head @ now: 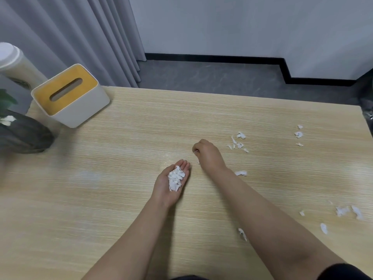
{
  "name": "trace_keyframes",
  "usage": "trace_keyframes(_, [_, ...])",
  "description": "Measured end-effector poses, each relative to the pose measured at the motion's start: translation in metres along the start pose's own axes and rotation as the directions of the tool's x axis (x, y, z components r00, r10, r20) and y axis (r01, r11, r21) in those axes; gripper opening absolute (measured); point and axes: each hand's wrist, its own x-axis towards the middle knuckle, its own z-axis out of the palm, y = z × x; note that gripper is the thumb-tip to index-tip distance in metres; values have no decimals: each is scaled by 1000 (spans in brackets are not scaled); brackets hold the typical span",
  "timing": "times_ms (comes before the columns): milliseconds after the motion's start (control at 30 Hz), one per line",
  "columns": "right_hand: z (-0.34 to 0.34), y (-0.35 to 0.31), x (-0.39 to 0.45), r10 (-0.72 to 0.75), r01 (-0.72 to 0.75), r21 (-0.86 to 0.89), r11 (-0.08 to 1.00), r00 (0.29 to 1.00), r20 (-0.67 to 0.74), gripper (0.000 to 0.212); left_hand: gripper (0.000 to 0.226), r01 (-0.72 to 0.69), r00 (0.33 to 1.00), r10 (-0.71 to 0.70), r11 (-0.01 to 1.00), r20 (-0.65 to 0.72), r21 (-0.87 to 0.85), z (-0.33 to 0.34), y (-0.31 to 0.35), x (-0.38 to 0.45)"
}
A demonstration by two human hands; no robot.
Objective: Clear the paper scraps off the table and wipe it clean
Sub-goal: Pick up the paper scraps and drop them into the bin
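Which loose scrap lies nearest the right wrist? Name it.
The lone scrap beside the right forearm, just right of the wrist; the other scraps lie farther right.

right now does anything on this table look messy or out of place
Yes: torn white paper scraps lie scattered over the right side of the table. The left hand cups a collected pile; the right hand pinches another bit.

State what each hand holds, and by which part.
Left hand: pile of paper scraps lying in its upturned palm. Right hand: small scrap pinched at its fingertips.
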Motion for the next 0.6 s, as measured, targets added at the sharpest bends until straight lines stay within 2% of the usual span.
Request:
trace_keyframes(133, [-18, 3, -9, 74, -72, 71, 995, 997, -21, 20, 29, 9, 1000, -9, 1000, -1, 17, 3, -2, -3])
trace_keyframes(233, [-37, -6, -20, 64, -47, 178, 983, 994, -91, 15, 30, 13, 1000, -13, 999, 3, 38, 7, -5, -4])
trace_keyframes(400, [-52, -32, -48, -21, 47, 315, 948, 996, -84, 12, 32, 23, 1000, -24, 998, 19, 50, 16, -8, -10])
trace_keyframes(467, [-52, -43, -63, -75, 94, 347, 933, 995, -67, 13, 26, 9, 1000, -9, 996, -5, 91, 19, -14, -16])
trace_keyframes(533, [-46, -51, -78, -143, 152, 318, 936, 988, -51, 15, 19, 18, 1000, -18, 994, -1, 107, 19, -19, -19])
trace_keyframes(600, [-39, -61, -91, -224, 237, 238, 942, 971, -78, 18, 28, 43, 996, -46, 998, 77, 39, 19, -23, -21])
